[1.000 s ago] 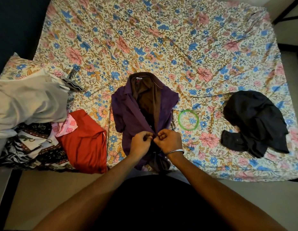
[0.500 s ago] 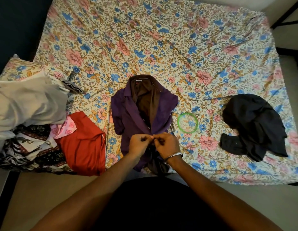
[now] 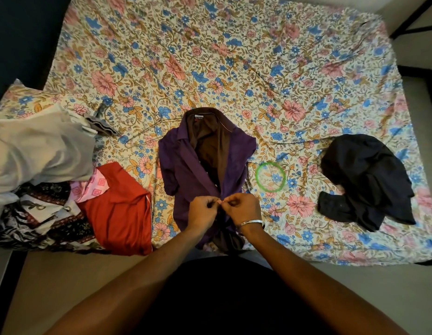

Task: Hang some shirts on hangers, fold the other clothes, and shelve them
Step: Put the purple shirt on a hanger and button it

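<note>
Purple shirt [image 3: 186, 170] spread collar-up on floral bedsheet [image 3: 234, 56], white neck label [image 3: 198, 116] too small to read. Left hand [image 3: 202, 212] and right hand [image 3: 241, 210] touching, fingers curled, pinching front placket edges together near hem. Green ring [image 3: 270, 176] just beside shirt.

Single head-worn view, looking steeply down, close over bed [image 3: 234, 56] edge

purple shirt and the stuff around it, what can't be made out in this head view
- Purple shirt: the spot pinched between left hand and right hand is covered by the fingers; button or hole unclear.
- Shirt hem: hidden behind both wrists.
- Collar label: too small to read.
- Clothes pile: cut off by the left edge.
- Wire hanger: its near end runs under the shirt.
</note>
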{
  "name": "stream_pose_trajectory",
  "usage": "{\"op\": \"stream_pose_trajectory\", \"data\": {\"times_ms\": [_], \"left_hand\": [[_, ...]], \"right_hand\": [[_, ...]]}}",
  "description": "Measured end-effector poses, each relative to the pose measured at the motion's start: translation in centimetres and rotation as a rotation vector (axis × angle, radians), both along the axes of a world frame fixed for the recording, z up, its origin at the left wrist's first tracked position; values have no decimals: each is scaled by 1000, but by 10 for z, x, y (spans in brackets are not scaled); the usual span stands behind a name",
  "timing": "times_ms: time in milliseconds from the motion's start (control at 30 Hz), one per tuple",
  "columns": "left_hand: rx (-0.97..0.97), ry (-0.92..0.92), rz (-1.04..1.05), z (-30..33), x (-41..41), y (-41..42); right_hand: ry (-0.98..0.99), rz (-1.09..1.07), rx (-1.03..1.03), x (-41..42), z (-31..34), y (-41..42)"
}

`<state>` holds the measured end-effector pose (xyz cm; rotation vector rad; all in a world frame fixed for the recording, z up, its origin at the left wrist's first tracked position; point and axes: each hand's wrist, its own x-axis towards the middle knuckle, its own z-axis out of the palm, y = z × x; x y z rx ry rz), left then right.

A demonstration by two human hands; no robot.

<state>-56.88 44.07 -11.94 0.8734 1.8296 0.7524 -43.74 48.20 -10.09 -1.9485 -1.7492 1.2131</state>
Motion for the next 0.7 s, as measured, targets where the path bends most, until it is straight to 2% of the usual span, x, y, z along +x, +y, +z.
{"op": "stream_pose_trajectory", "data": {"times_ms": [133, 300, 467, 533, 600, 700], "left_hand": [[25, 43, -17, -1, -2, 5], [4, -192, 29, 1, -3, 6], [-122, -382, 219, 0, -4, 11], [-139, -418, 250, 1, -3, 12], [-132, -443, 242, 3, -2, 14], [-126, -386, 170, -1, -4, 13]], "right_hand": [[19, 33, 18, -5, 8, 2], [-11, 47, 57, 0, 2, 2], [7, 72, 77, -4, 4, 3], [65, 13, 48, -5, 6, 2], [208, -147, -47, -7, 7, 2], [304, -261, -152, -8, 7, 0]]}}
